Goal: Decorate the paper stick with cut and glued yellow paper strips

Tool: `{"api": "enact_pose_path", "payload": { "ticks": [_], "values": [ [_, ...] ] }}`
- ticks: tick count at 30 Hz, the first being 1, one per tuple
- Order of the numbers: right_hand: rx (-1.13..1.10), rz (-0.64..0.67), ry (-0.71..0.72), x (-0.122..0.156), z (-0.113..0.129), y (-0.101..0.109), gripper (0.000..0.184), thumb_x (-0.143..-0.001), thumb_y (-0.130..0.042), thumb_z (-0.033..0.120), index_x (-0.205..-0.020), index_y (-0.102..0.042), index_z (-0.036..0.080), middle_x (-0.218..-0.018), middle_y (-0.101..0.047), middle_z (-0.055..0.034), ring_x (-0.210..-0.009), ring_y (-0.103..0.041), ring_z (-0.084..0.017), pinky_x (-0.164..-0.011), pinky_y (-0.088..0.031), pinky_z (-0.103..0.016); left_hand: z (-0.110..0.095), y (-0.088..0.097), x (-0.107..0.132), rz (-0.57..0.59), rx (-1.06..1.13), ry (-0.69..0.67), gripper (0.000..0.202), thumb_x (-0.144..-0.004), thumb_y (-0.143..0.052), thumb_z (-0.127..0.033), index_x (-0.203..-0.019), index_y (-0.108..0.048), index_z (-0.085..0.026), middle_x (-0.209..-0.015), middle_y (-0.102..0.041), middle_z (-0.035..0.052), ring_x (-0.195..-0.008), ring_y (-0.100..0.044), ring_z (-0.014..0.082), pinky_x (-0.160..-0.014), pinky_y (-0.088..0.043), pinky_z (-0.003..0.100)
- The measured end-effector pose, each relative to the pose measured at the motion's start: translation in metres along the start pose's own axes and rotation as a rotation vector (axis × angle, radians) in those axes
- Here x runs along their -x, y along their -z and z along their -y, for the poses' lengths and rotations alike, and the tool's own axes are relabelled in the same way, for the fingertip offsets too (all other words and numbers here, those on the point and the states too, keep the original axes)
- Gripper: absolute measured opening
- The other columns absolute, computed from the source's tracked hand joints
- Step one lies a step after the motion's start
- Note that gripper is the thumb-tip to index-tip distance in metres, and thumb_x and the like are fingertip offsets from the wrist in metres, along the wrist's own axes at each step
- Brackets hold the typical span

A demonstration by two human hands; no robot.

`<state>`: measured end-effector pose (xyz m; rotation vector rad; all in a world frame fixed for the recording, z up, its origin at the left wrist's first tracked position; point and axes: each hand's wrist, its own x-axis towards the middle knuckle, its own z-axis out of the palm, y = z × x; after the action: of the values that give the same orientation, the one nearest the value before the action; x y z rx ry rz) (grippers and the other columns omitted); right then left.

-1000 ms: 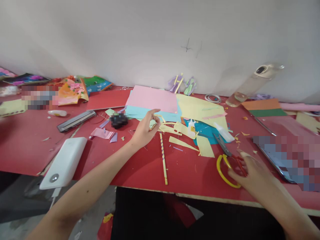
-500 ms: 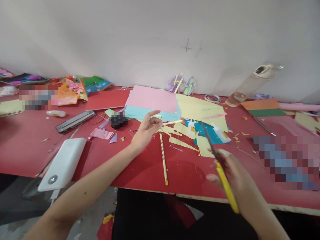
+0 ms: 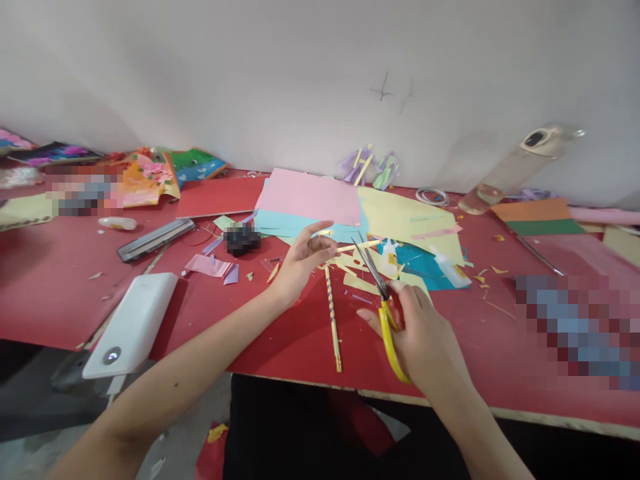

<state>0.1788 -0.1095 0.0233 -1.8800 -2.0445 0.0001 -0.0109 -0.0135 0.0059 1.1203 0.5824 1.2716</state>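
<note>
My left hand (image 3: 306, 261) pinches a thin yellow paper strip (image 3: 361, 247) that sticks out to the right over the table. My right hand (image 3: 425, 333) holds yellow-handled scissors (image 3: 387, 327) with the blades parted and pointing up toward the strip. Whether the blades touch the strip I cannot tell. Below the left hand lies a narrow yellow stick with purple spiral marks (image 3: 332, 320). Pale yellow paper scraps (image 3: 361, 284) lie between the hands. Two white glue bottles, a nearer one (image 3: 389, 259) and another (image 3: 450, 268), rest on blue paper.
Pink paper (image 3: 310, 197) and pale yellow sheets (image 3: 413, 217) lie at the back against the wall. A clear bottle (image 3: 505, 177) leans at the right. On the left are a white power bank (image 3: 131, 327), a metal ruler-like bar (image 3: 156, 240) and a black object (image 3: 242, 240).
My right hand has brought the scissors left, close to the strip, and their blades are now apart. The left hand keeps its hold on the strip. The view has shifted slightly.
</note>
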Motion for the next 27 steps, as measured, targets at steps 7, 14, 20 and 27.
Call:
{"api": "enact_pose_path", "payload": {
  "ticks": [7, 14, 20, 27],
  "values": [
    [-0.072, -0.017, -0.019, -0.0017, 0.0059, 0.0003, 0.049, -0.089, -0.041, 0.060, -0.110, -0.050, 0.017, -0.095, -0.067, -0.0135, -0.073, -0.066, -0.028, -0.049, -0.041, -0.029, -0.0007, -0.0017, 0.0017, 0.033, -0.040, -0.005, 0.039, -0.084, -0.060, -0.017, -0.122, -0.052, -0.024, -0.083, -0.058, 0.0001, -0.083, -0.054, 0.0136, -0.082, -0.041, 0.029],
    [-0.162, 0.024, -0.047, -0.0031, 0.0088, 0.0038, 0.047, -0.088, -0.043, 0.059, -0.109, -0.051, 0.018, -0.090, -0.068, -0.0118, -0.066, -0.065, -0.024, -0.048, -0.041, -0.027, -0.0021, -0.0026, 0.0023, 0.054, -0.040, 0.001, 0.039, -0.084, -0.059, -0.016, -0.122, -0.052, -0.025, -0.084, -0.058, 0.0003, -0.085, -0.054, 0.0136, -0.086, -0.041, 0.030],
    [-0.221, 0.057, -0.071, -0.0038, 0.0106, 0.0059, 0.049, -0.086, -0.045, 0.060, -0.112, -0.050, 0.019, -0.088, -0.069, -0.0119, -0.072, -0.066, -0.028, -0.052, -0.045, -0.029, -0.0023, -0.0027, 0.0020, 0.033, -0.040, -0.015, 0.039, -0.084, -0.060, -0.017, -0.122, -0.052, -0.024, -0.083, -0.057, 0.0006, -0.084, -0.053, 0.0140, -0.083, -0.042, 0.030],
    [-0.336, 0.212, -0.058, -0.0014, 0.0059, 0.0036, 0.048, -0.089, -0.040, 0.059, -0.116, -0.044, 0.020, -0.092, -0.066, -0.0113, -0.079, -0.067, -0.029, -0.059, -0.050, -0.033, -0.0033, -0.0029, 0.0020, 0.034, -0.034, -0.020, 0.039, -0.084, -0.060, -0.015, -0.121, -0.052, -0.023, -0.083, -0.058, 0.0000, -0.084, -0.054, 0.0133, -0.083, -0.040, 0.030]
  ]
}}
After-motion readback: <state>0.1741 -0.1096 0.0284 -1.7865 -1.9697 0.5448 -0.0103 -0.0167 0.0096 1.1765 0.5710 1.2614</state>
